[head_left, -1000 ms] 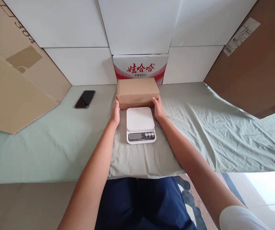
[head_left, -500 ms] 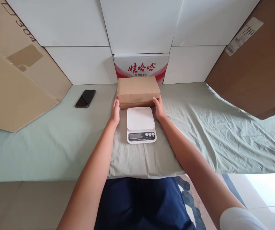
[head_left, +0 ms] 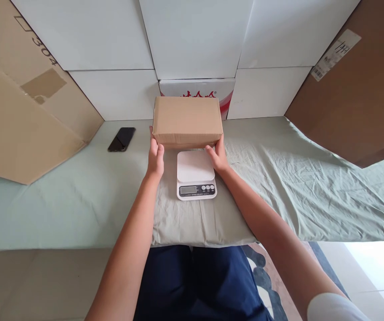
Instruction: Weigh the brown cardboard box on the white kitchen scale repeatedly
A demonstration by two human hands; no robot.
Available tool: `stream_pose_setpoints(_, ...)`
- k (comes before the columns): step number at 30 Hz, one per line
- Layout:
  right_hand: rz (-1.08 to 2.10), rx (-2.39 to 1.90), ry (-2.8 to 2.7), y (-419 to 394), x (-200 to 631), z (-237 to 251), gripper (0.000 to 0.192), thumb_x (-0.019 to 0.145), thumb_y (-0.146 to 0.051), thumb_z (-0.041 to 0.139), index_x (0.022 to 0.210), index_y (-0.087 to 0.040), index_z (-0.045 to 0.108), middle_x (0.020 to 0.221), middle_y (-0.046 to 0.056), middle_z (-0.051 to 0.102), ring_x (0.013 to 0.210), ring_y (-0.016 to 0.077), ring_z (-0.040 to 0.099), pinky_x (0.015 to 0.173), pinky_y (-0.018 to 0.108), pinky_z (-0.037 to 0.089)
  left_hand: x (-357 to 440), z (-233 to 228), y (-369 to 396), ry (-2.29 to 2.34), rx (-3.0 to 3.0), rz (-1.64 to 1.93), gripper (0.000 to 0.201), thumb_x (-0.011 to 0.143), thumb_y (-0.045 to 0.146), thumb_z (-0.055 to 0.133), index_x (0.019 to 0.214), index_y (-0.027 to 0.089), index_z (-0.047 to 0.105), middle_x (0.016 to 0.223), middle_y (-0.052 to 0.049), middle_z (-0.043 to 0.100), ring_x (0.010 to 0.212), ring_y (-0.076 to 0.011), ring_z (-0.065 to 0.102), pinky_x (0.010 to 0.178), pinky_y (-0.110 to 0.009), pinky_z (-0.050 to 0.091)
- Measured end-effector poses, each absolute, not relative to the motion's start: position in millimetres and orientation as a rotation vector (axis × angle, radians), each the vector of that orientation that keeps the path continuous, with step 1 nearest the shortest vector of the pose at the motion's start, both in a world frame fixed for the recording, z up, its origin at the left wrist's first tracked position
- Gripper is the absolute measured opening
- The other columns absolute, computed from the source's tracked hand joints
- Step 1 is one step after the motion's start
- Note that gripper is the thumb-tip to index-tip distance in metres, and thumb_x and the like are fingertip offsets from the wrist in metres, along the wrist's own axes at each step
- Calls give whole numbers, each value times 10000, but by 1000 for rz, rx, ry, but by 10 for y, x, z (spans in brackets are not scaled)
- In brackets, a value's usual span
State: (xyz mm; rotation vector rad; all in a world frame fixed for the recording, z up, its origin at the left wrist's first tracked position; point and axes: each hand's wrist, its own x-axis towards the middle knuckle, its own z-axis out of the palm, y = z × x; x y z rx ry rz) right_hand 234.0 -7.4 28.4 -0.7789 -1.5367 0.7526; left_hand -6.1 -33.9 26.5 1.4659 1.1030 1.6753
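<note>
Between both palms I hold a closed brown cardboard box [head_left: 187, 117], raised off the cloth just behind the scale. My left hand [head_left: 156, 154] grips its left lower edge, thumb in front. At the right lower corner, my right hand [head_left: 217, 152] wraps the box, its thumb under the front edge and beside the scale's platform. The fingers beneath the box are partly hidden. In front of it lies a white digital kitchen scale [head_left: 196, 167] with a bare square platform, a grey display and several round buttons.
A black phone [head_left: 121, 139] lies at the left on the green cloth [head_left: 111, 196]. Behind the held box stands a printed white-and-red carton [head_left: 227, 96] against white panels [head_left: 195, 35]. Large cardboard panels flank the table, left [head_left: 27, 129] and right [head_left: 345, 98].
The cardboard box has risen from the cloth and come up nearer the camera, covering more of the printed carton. Both hands moved with it. The scale and phone stay where they were.
</note>
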Motion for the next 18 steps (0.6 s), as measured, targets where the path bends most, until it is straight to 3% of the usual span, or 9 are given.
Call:
stream_pose_setpoints(6,742,-764,-1553,-570,2377,354,915,867,-746,554,1609,-331,216,1713,56,308,1608,292,287,1340,523,258,-6,408,-884,999,1588,1813,947,822,859,483,1585,305,393,1687,-78,392,1618,-321,238,1308,-449,243)
stream_pose_setpoints(14,811,-797,-1450,-1122,2557,205,802,905,-683,531,1590,-359,269,1672,35,387,1609,300,267,1326,575,264,114,160,-1455,966,1559,1741,858,882,813,423,1543,269,481,1632,-115,475,1588,-355,311,1266,-483,327)
stream_pose_setpoints(18,822,-812,-1419,-1140,2566,228,746,914,-609,558,1574,-363,310,1644,38,429,1574,324,325,1298,597,291,112,119,-1455,994,1518,1681,867,879,834,384,1542,283,479,1605,-116,512,1554,-358,379,1225,-484,390)
